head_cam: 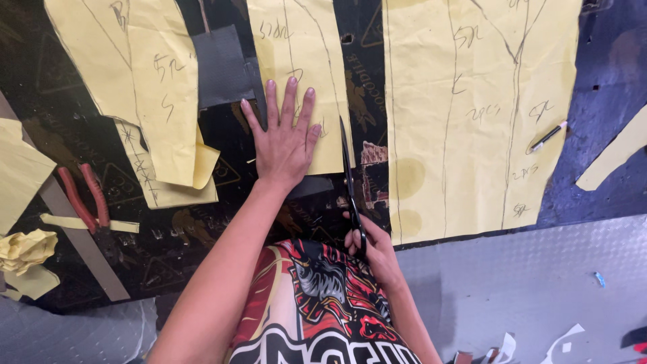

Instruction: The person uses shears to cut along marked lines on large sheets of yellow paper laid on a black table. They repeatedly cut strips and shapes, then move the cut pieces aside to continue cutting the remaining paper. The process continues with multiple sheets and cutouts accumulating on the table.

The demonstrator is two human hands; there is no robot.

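The left hand (284,138) lies flat with its fingers spread wide, pressing down the lower part of the middle yellow paper pattern piece (301,61), which sits at twelve o'clock from the person's body on a black printed fabric (323,202) spread over the work surface. At about one o'clock the right hand (371,246) is closed through the handles of black scissors (348,178), whose blades point away from the person and run just beside the right edge of that pattern piece; whether the blades are parted cannot be told. A large yellow pattern sheet (472,114) with pencil lines lies at two o'clock, with a pen (547,137) resting near its right edge. At ten o'clock another yellow pattern piece (135,74) lies with its lower corner curled, and a grey fabric patch (221,67) sits between it and the middle piece. Red-handled pliers (86,199) lie at nine o'clock, with a crumpled yellow paper ball (25,248) below them near the left edge. The grey metal floor (539,283) shows at four o'clock, strewn with a few scraps.
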